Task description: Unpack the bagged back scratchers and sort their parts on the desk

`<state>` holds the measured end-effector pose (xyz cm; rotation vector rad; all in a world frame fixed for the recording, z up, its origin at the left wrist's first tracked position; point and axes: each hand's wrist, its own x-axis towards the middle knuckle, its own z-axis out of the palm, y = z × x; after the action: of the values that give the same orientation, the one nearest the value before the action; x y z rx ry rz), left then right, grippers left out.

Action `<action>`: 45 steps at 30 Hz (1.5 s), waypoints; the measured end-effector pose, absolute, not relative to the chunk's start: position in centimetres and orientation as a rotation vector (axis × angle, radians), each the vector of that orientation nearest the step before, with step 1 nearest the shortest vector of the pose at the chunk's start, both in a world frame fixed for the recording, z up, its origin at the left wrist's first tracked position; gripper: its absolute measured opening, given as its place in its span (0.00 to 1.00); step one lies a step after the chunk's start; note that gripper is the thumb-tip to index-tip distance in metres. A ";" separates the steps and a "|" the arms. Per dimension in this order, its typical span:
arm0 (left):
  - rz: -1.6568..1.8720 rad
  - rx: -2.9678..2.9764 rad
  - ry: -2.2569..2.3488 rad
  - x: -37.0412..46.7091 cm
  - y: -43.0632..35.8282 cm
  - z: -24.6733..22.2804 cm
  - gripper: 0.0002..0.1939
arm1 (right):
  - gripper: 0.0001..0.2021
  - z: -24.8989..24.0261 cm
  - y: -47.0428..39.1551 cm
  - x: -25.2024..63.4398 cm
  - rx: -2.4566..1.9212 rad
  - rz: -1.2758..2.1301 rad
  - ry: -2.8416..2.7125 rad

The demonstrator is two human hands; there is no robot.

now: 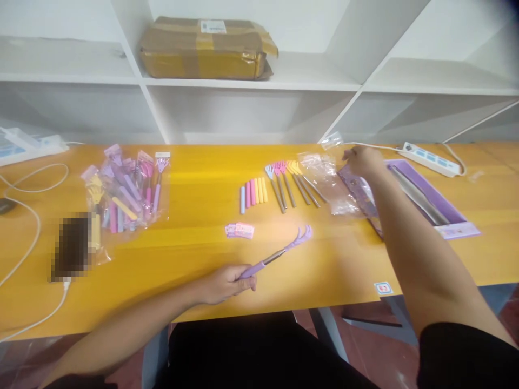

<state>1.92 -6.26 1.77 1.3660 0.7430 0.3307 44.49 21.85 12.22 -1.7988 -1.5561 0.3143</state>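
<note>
My left hand [229, 283] is closed around the purple handle of a back scratcher [275, 256], whose claw-like head points up and right over the table. My right hand [363, 161] reaches to the back right, fingers curled beside clear plastic bags [324, 178]; whatever they pinch is hidden. Left of those bags lie several metal back scratcher rods [288, 186] with blue, pink and yellow claw heads. Beside them is a row of coloured handle sleeves [254, 193]. A small stack of printed cards [240, 230] rests nearer to me.
Bagged back scratchers [125, 189] are piled at left, near a pixelated dark object [73, 246] with a white cable. A purple box [430, 189] lies at right, below a power strip [430, 158]. A taped carton [206, 48] sits on the white shelf. A sticker [383, 288] marks the front edge.
</note>
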 end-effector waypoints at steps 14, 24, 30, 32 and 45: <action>0.493 0.943 0.663 2.7 -6.5 0.4 0.33 | 0.04 7.0 11.0 35.8 -1.435 1.077 -1.748; 0.532 1.961 1.020 2.1 -7.2 1.0 0.15 | 0.29 5.9 -5.0 24.9 -1.079 1.456 -1.775; 0.493 2.297 1.001 2.2 -7.1 0.5 0.20 | 0.31 4.1 -6.4 24.2 -1.192 1.426 -1.672; 0.462 2.337 0.961 2.1 -7.1 0.6 0.21 | 0.32 4.1 -6.8 24.4 -1.220 1.399 -1.684; 0.408 2.194 0.927 1.2 -7.8 5.3 0.25 | 0.33 9.2 -7.0 27.9 -1.194 1.200 -1.661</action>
<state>1.18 -7.84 5.26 2.1940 0.9273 0.4084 27.87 -7.02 9.19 -1.1942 -1.6607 1.1999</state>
